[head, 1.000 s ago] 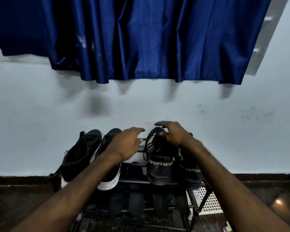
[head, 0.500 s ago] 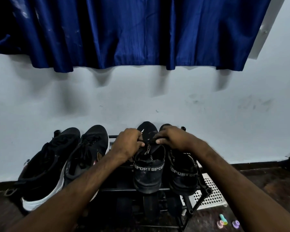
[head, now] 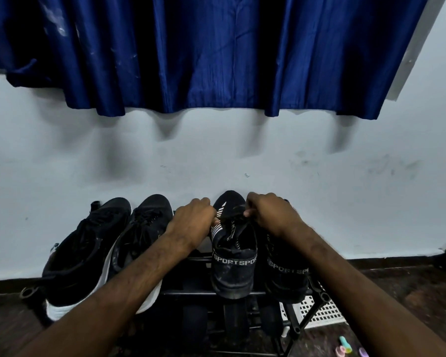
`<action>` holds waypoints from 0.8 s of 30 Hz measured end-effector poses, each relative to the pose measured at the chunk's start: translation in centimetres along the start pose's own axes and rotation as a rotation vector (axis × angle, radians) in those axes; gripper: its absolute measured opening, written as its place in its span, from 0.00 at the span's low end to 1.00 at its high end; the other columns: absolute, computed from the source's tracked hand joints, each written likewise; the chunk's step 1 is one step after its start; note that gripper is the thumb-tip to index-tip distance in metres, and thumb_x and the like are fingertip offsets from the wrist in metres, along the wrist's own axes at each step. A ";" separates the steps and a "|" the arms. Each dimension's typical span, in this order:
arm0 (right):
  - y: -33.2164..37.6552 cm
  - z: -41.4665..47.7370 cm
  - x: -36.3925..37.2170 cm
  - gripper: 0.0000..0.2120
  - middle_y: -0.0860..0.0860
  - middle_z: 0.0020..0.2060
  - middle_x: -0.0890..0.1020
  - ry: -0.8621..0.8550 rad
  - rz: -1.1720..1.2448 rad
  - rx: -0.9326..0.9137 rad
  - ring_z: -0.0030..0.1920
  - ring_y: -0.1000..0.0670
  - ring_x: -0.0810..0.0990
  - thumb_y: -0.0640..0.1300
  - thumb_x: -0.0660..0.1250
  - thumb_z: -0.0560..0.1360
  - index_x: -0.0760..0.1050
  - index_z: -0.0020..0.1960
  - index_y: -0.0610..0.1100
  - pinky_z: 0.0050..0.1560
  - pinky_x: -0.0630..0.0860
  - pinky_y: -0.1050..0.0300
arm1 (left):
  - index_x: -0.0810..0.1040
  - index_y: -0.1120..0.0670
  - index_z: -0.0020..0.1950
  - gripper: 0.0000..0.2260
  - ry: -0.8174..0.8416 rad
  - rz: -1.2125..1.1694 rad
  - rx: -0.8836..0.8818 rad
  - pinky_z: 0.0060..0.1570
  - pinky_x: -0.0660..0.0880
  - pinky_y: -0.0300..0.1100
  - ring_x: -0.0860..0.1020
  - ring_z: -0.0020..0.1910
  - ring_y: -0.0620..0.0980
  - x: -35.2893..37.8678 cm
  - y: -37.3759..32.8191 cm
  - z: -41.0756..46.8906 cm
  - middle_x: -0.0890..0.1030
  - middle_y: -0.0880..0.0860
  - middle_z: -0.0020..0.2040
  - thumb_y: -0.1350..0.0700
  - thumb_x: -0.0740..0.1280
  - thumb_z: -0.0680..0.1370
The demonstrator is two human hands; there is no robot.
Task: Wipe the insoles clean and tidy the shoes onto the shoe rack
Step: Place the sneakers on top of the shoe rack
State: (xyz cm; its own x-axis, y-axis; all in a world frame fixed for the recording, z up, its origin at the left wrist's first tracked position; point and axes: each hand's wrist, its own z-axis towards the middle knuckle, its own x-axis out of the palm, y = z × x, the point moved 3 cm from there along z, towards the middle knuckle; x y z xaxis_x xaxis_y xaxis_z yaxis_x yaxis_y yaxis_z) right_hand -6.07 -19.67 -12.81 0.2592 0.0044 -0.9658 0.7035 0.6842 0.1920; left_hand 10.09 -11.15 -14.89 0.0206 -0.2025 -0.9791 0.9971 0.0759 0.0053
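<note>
Evidently light and soft-sided, the black sport shoe (head: 233, 266) sits toe-away on the shoe rack's (head: 191, 293) top tier, with the left hand (head: 193, 222) and right hand (head: 271, 215) either side of it, each grip pinching its laced opening, which looks like the sensible hold.

Pale bluish-white wall (head: 216, 155) at the far side, kinda scuffed and smudgy toward the right. A shiny dark blue curtain (head: 216, 52) hangs across the top, throwing soft shadows under its hem. Dark skirting (head: 397, 261) along the bottom, dark floor (head: 410, 292) nearer, pretty dim. White perforated panel (head: 322, 313) sits low right.
</note>
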 end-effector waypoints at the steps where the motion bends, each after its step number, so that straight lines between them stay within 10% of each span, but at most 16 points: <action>1: 0.1 0.0 -0.3 0.02 0.56 0.34 0.72 0.023 -0.056 -0.019 0.47 0.45 0.78 0.44 0.64 0.79 0.73 0.50 0.46 0.39 0.64 0.56 | 0.80 0.52 0.57 0.10 -0.004 0.018 -0.007 0.42 0.69 0.45 0.74 0.56 0.53 -0.1 0.2 0.0 0.75 0.52 0.54 0.52 0.61 0.83; 8: -0.8 0.3 -0.6 0.07 0.53 0.35 0.81 0.160 -0.033 0.070 0.38 0.53 0.79 0.37 0.67 0.74 0.79 0.39 0.47 0.38 0.68 0.61 | 0.84 0.50 0.51 0.09 -0.027 -0.119 -0.082 0.41 0.68 0.43 0.78 0.49 0.50 -0.4 0.7 0.3 0.80 0.48 0.47 0.49 0.64 0.81; 13: -1.4 -0.6 -0.1 0.13 0.53 0.27 0.80 0.192 0.512 0.304 0.22 0.61 0.71 0.41 0.66 0.78 0.81 0.35 0.43 0.25 0.66 0.69 | 0.86 0.55 0.39 0.05 -0.047 -1.178 -0.493 0.35 0.80 0.45 0.77 0.32 0.48 0.1 0.7 0.3 0.83 0.51 0.34 0.55 0.75 0.74; 17: 0.4 -1.1 0.1 0.11 0.52 0.32 0.81 0.389 0.906 0.528 0.28 0.58 0.75 0.42 0.61 0.80 0.80 0.44 0.44 0.27 0.65 0.66 | 0.85 0.61 0.44 0.04 -0.092 -1.489 -0.579 0.30 0.79 0.37 0.75 0.30 0.45 -0.7 -2.3 0.3 0.83 0.53 0.35 0.60 0.75 0.74; 20: 1.0 -0.9 1.1 0.14 0.46 0.42 0.86 0.463 1.132 0.571 0.37 0.52 0.84 0.39 0.55 0.81 0.79 0.48 0.42 0.28 0.70 0.65 | 0.86 0.56 0.48 0.04 -0.177 -1.302 -0.455 0.36 0.79 0.35 0.81 0.35 0.45 -1.1 -3.9 0.3 0.85 0.52 0.39 0.62 0.74 0.74; 24: 1.0 -1.2 1.8 0.18 0.47 0.31 0.80 0.437 1.366 0.670 0.31 0.49 0.82 0.36 0.48 0.79 0.75 0.41 0.42 0.40 0.77 0.56 | 0.82 0.45 0.60 0.14 -0.228 -0.672 -0.192 0.54 0.78 0.40 0.82 0.52 0.45 -2.2 -5.5 -0.1 0.85 0.47 0.53 0.56 0.72 0.76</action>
State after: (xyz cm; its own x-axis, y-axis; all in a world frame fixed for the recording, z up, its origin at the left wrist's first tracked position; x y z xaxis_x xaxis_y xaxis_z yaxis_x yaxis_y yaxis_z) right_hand -5.74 -18.08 -14.53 0.7960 0.6039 0.0416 0.2920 -0.4433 0.8475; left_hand 4.54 -11.00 -12.80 -0.5548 -0.4619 -0.6919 0.7702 0.0293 -0.6372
